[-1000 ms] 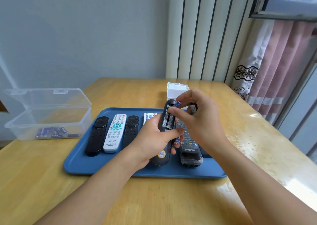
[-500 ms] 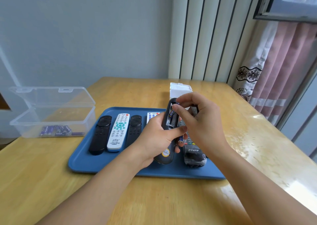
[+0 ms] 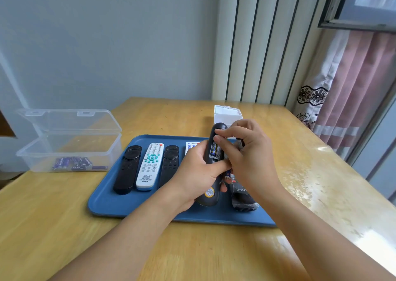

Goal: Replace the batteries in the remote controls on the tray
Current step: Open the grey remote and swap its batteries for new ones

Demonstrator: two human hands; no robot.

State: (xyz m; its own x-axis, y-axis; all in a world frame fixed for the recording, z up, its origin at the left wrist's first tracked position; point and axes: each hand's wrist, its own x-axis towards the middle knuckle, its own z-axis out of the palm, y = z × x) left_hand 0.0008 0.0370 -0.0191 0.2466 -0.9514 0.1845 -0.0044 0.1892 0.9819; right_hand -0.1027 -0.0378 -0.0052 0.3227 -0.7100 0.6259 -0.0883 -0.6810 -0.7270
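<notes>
Grey-blue wall (image 3: 107, 45), wooden table (image 3: 64, 227), pink curtain (image 3: 360, 100) (window-side, daylit).

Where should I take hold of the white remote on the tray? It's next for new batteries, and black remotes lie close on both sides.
Take the white remote by its near end, coming from above and the near side. It lies flat, buttons up, between two black remotes, so its long edges are crowded; the near end sticks out towards bare blue tray, leaving room for a grip.
</notes>
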